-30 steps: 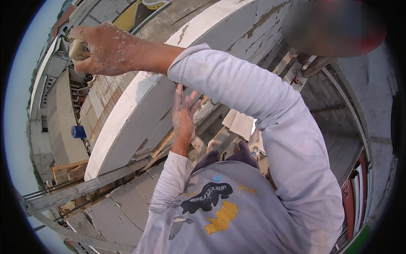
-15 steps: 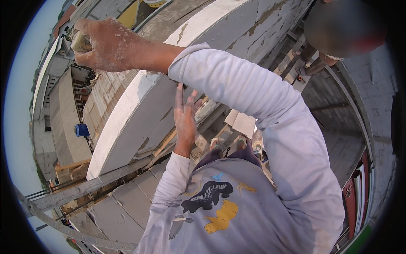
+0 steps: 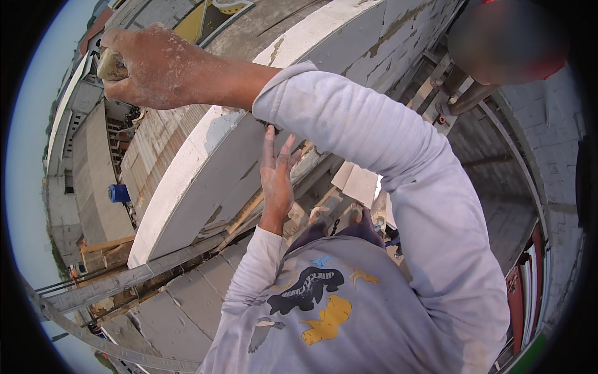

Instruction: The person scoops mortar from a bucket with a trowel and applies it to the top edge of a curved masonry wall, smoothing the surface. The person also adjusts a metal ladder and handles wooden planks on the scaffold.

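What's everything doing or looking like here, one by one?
Right hand: closed, dusty
Yellowish object: gripped, one end showing
Left hand: open, fingers spread
Right sleeve: wrinkled, wrist bare
White wall: curved, patchy
Metal roof: rust-stained

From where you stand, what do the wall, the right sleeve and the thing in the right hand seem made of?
Wall: probably masonry blocks, matte and pale, with joints and mortar-like patches showing.
Right sleeve: likely soft fabric, matte, given its folds.
Thing in the right hand: dull, yellowish, perhaps wood or plastic; much is hidden.
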